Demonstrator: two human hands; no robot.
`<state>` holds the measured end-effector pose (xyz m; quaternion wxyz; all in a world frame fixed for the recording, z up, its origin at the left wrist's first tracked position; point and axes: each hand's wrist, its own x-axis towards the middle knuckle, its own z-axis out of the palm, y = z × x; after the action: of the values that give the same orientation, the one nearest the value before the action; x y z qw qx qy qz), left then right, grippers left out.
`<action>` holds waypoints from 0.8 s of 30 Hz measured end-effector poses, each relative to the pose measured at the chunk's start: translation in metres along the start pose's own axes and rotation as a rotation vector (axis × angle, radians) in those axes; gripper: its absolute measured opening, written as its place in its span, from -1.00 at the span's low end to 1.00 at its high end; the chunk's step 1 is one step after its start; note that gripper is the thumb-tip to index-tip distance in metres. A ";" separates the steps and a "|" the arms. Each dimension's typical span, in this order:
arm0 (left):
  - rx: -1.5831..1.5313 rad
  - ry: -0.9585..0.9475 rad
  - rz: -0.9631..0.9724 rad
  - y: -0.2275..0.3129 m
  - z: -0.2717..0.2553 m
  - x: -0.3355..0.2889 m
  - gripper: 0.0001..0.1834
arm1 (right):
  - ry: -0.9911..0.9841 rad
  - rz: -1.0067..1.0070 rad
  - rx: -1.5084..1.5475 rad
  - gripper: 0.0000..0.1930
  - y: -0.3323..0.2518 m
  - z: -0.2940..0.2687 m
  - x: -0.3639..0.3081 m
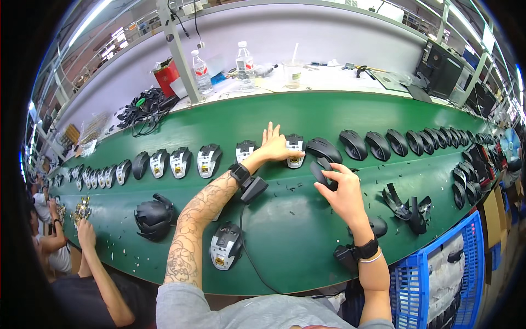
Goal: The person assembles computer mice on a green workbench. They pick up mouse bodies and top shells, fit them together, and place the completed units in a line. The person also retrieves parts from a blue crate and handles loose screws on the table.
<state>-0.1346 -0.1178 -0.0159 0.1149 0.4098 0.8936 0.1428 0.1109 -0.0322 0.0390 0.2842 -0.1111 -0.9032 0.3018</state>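
My left hand [274,147] reaches across the green bench with its fingers stretched out. Its thumb lies at a half-assembled computer mouse [294,143] with a light-grey lower body, and another such mouse [245,149] is partly behind the wrist. Between the thumb and fingers of my right hand [346,191] is a curved black plastic piece [319,172], like a mouse shell part. Just beyond that hand sits a black-covered mouse [324,149]. Nearer to me, between my forearms, lies a grey-and-black mouse [226,247] with its inside showing.
Rows of open mice [179,163] run left and black-covered mice [378,145] run right. Stacked black shells [153,217] and loose black pieces [417,214] flank my arms. A blue crate [419,279] stands at lower right. A co-worker's hand [86,234] works at left. Bottles [244,64] stand behind.
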 end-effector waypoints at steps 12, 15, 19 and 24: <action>-1.238 -0.007 -0.093 0.036 -0.019 -0.055 -0.30 | -0.156 0.089 0.024 -0.42 -0.005 -0.026 -0.004; -1.575 -0.241 -0.155 0.055 -0.031 -0.076 -0.62 | -0.154 0.193 0.099 -0.39 -0.005 -0.039 -0.006; -1.717 -0.333 -0.130 0.061 -0.029 -0.089 -0.67 | -0.194 0.350 0.178 -0.38 -0.015 -0.062 -0.002; -1.792 -0.369 -0.145 0.072 -0.034 -0.102 -0.54 | -0.226 0.293 0.403 -0.39 -0.006 -0.062 -0.004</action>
<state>-0.0301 -0.1565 0.0504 0.5394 0.1267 0.4396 0.7069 0.1495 -0.0084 0.0812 0.1513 -0.1473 -0.8253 0.5237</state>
